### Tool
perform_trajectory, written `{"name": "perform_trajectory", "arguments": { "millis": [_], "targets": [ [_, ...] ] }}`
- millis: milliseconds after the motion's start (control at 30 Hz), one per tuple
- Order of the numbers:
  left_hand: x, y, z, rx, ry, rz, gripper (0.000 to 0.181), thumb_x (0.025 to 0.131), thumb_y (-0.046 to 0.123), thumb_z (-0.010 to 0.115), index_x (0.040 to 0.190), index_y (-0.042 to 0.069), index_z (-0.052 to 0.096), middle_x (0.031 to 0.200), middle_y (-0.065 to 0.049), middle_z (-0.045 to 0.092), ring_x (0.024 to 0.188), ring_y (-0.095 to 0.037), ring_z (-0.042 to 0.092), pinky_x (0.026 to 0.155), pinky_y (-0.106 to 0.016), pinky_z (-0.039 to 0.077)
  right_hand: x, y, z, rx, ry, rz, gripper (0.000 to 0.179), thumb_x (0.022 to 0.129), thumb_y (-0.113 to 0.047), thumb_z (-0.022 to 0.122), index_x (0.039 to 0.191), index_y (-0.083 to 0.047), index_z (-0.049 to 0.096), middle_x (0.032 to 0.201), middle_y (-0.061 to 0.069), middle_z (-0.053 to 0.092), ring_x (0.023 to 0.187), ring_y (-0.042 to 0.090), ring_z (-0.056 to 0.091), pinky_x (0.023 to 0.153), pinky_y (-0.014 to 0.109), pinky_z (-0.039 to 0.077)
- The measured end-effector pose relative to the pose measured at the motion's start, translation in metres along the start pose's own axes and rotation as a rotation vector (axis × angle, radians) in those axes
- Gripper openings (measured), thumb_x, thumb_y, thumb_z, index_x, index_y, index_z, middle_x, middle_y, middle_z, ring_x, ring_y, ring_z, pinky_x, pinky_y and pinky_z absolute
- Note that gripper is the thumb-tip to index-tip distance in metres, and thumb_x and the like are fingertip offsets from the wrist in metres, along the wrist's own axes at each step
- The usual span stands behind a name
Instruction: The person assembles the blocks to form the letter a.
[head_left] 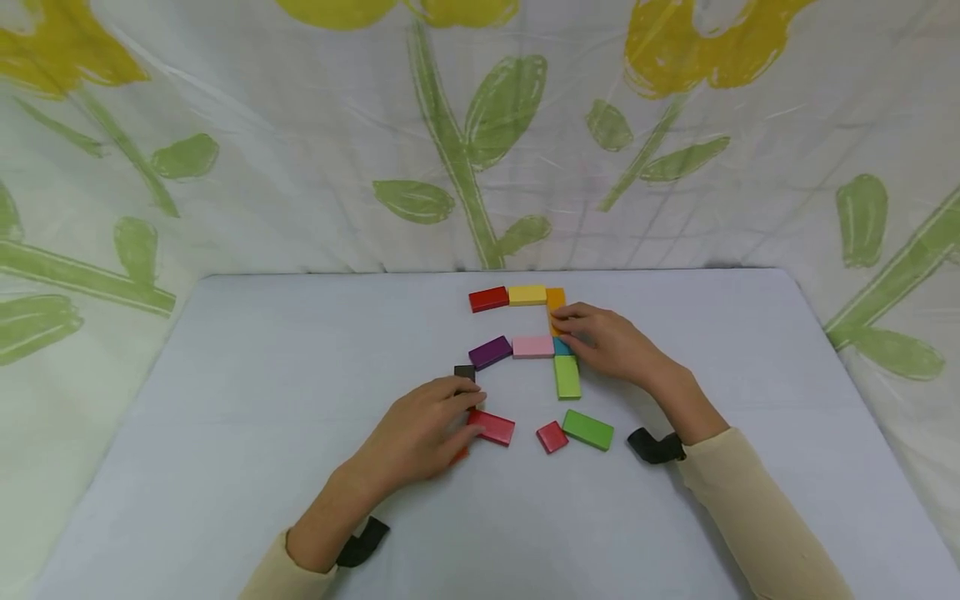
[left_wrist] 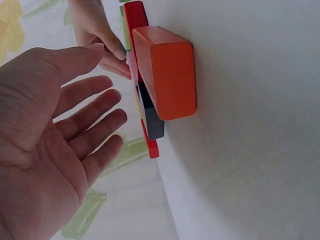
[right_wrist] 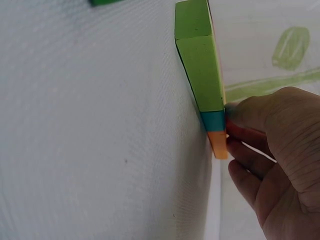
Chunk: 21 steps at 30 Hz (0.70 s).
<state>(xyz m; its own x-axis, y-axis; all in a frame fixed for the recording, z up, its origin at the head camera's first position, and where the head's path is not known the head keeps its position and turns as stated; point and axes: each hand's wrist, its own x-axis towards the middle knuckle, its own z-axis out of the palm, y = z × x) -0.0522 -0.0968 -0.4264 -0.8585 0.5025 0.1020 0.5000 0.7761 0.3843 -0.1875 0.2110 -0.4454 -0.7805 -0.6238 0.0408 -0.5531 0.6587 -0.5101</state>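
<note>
My left hand (head_left: pixel 420 429) hovers over the lower left of a block outline, fingers loosely spread and holding nothing in the left wrist view. Beneath and beside it lie a black block (head_left: pixel 464 372), a red block (head_left: pixel 497 427) and an orange-red block (left_wrist: pixel 173 80), partly covered in the head view. At the outline's right side, my right hand (head_left: pixel 611 342) touches the tops of an orange block (head_left: pixel 556 298) and a small blue block (head_left: pixel 562 348) with extended fingers and thumb. A light green block (head_left: pixel 567 379) adjoins the blue one; a pink block (head_left: pixel 533 347) extends leftward.
A yellow block (head_left: pixel 527 295) and a dark red block (head_left: pixel 488 299) form the far row. Left of the pink block is a purple block (head_left: pixel 491 352). Nearer me lie a small red block (head_left: pixel 552 437) and a green block (head_left: pixel 588 430). A flower-printed curtain (head_left: pixel 300 167) backs the white table (head_left: pixel 262 375).
</note>
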Motion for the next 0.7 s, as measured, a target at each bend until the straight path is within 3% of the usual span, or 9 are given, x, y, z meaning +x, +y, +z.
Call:
{"name": "perform_trajectory", "arguments": {
  "millis": [133,400,700],
  "targets": [
    [-0.002,0.004,-0.001,0.014,0.014,-0.015,0.037,0.094,0.029,0.082,0.127,0.015,0.077,0.129,0.000,0.073,0.124,-0.018,0.069,0.107,-0.039,0.060,0.000,0.000,0.000,0.002,0.003,-0.009,0.036,0.102,-0.007,0.068,0.137,0.002,0.068,0.145,0.018,0.066,0.139,0.039,0.060,0.115,0.056,0.052],
    [-0.009,0.019,0.007,0.052,-0.019,0.053,0.034,0.096,0.029,0.080,0.127,0.016,0.077,0.127,0.003,0.073,0.120,-0.015,0.068,0.103,-0.032,0.061,0.001,0.001,0.000,-0.008,0.007,-0.015,0.036,0.101,-0.007,0.069,0.136,0.002,0.069,0.145,0.018,0.066,0.139,0.039,0.061,0.115,0.056,0.051],
    [-0.011,0.011,0.007,-0.002,0.011,0.005,0.033,0.094,0.027,0.082,0.126,0.017,0.078,0.127,0.002,0.073,0.121,-0.015,0.068,0.101,-0.032,0.062,0.000,0.000,-0.001,-0.004,0.005,-0.008,0.037,0.101,-0.007,0.070,0.137,0.002,0.068,0.145,0.018,0.066,0.139,0.039,0.061,0.115,0.055,0.052]
  ]
}}
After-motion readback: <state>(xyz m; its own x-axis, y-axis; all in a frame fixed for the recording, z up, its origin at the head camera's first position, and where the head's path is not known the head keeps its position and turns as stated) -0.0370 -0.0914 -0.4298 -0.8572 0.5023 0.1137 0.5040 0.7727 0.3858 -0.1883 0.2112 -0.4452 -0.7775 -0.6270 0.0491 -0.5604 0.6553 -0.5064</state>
